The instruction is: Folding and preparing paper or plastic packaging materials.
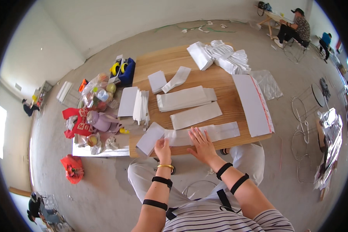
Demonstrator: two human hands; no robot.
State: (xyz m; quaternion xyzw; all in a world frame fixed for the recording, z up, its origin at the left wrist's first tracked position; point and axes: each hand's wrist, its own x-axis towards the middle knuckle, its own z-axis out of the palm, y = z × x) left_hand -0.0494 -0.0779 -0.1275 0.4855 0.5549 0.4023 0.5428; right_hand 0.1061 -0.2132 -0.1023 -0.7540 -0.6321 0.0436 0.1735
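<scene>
A single view, from a fisheye camera worn on the person's head; it looks steeply down and forward over the person's striped chest and lap onto the wooden table (220, 96), which sits close below and fills the middle of the picture; both forearms enter from the lower edge, the left hand (163, 149) and right hand (201, 145) lying at the table's near edge; picture left is the person's left; the wide lens bends straight edges toward the rim, so the concrete floor (104, 185) curves around the table and the far wall (123, 19) arcs across the top; a black circular border cuts the corners; no second view shares the scene.
</scene>
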